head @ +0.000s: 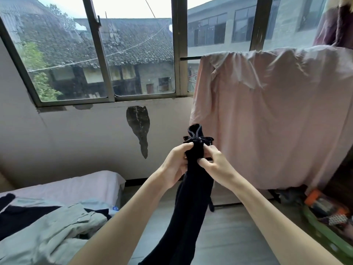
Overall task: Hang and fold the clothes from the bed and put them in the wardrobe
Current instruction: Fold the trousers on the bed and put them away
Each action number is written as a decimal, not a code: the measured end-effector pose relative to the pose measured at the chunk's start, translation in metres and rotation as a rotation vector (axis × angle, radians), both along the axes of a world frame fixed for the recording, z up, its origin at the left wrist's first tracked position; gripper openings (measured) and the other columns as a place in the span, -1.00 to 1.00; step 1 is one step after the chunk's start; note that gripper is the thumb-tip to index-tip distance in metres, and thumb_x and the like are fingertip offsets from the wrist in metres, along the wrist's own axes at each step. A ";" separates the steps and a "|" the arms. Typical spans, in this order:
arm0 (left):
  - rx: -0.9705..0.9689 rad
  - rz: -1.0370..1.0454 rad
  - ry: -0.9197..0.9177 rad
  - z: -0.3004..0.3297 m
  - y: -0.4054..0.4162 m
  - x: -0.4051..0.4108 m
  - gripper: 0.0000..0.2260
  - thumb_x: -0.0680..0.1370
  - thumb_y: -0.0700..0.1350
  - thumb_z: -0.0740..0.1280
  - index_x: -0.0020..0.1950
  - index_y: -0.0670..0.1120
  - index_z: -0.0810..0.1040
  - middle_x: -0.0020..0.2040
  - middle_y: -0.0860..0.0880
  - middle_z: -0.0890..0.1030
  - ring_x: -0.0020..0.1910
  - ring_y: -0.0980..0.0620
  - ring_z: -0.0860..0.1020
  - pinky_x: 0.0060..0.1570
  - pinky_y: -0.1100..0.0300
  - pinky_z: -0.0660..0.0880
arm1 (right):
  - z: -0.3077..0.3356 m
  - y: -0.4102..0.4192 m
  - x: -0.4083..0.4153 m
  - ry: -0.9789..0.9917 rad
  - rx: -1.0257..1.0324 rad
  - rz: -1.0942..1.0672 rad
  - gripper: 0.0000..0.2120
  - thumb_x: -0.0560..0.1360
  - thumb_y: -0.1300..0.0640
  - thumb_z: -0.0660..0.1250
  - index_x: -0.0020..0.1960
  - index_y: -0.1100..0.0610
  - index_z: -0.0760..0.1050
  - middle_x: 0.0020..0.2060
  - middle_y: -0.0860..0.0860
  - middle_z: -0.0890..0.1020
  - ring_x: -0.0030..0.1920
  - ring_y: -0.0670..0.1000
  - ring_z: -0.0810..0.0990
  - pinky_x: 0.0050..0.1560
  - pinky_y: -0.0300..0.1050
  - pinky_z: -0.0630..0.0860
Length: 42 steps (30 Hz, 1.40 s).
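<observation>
Two bare forearms reached up from the bottom edge, and between them hung a dark garment [188, 203], its lower end trailing out of view. Near its bunched top the left hand [174, 165] gripped the cloth from one side with curled fingers, and the right hand [214, 164] pinched it from the other side, both hands touching the fabric and close together. To the left lay the bed [91, 185] with a pink sheet, and on its near part sat a heap of grey-green clothes [49, 232] mixed with dark pieces. At the right edge stood a green basket [324, 234] with colourful things in it. Behind the hands hung a pink cloth [277, 115] draped over a rail. Farthest off, a window [103, 60] looked onto tiled roofs.
</observation>
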<state>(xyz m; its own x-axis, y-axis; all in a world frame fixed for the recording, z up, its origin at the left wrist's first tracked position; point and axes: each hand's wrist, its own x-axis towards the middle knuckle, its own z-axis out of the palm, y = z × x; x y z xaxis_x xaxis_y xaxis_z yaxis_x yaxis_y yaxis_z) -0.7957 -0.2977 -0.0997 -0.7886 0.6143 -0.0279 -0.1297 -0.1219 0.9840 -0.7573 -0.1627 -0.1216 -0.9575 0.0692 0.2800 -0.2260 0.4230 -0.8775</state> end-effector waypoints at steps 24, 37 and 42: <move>-0.036 0.568 0.184 0.015 -0.102 -0.015 -0.85 0.54 -0.29 0.19 -0.05 -0.14 0.54 -0.32 0.01 0.54 -0.35 0.09 0.52 -0.33 0.22 0.51 | -0.013 0.002 -0.042 -0.153 -0.305 0.015 -0.80 0.54 0.13 0.30 0.06 0.25 0.54 -0.04 0.16 0.65 0.02 0.07 0.59 0.13 -0.16 0.49; -0.271 0.520 0.325 0.005 -0.116 -0.020 -0.83 0.53 -0.33 0.17 -0.03 -0.12 0.51 -0.25 -0.04 0.48 -0.27 0.05 0.47 -0.31 0.24 0.42 | 0.000 -0.027 -0.055 0.102 0.186 0.287 -0.25 0.39 0.36 0.20 0.42 -0.23 0.17 0.41 -0.15 0.19 0.41 -0.12 0.19 0.21 -0.42 0.27; -0.321 0.469 0.382 -0.005 -0.115 -0.016 -0.79 0.53 -0.34 0.19 -0.07 -0.06 0.52 -0.28 0.04 0.51 -0.28 0.11 0.48 -0.25 0.26 0.43 | -0.007 -0.036 -0.068 0.094 0.685 0.166 -0.23 0.43 0.17 0.36 0.50 -0.13 0.04 0.50 -0.05 0.03 0.48 0.02 0.00 0.43 0.05 0.10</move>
